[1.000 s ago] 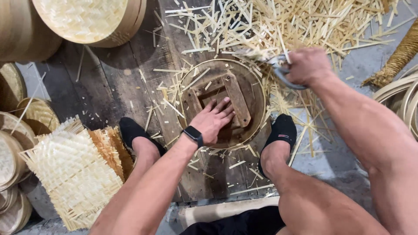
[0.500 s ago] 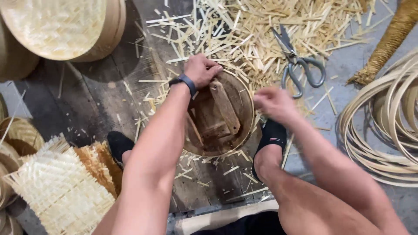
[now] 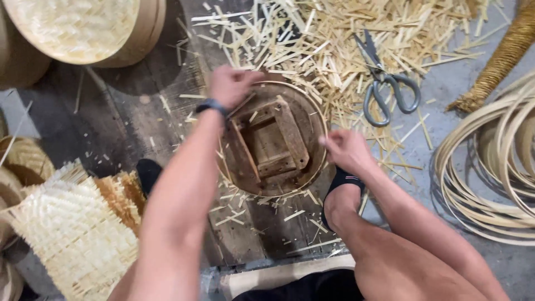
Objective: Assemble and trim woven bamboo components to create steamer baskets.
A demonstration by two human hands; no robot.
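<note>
A round wooden mould [image 3: 272, 139] with a square block frame in its middle lies on the dark wooden board between my feet. A thin bamboo hoop [image 3: 312, 108] runs around its rim. My left hand [image 3: 231, 83], with a dark watch on the wrist, grips the far left edge of the hoop. My right hand [image 3: 346, 149] pinches the hoop at its right edge. Grey scissors [image 3: 384, 83] lie on the floor beyond my right hand, among bamboo offcuts.
A heap of bamboo splinters [image 3: 356, 33] covers the floor at the top. Coiled bamboo strips [image 3: 490, 167] lie at the right, beside a brown rope bundle [image 3: 501, 56]. Woven bamboo mats [image 3: 72, 228] are stacked at lower left. A round woven lid [image 3: 83, 28] sits top left.
My right hand has let go of the scissors, which now lie on the floor, and come to the mould's right rim. My left hand moved from the mould's middle to its far left edge.
</note>
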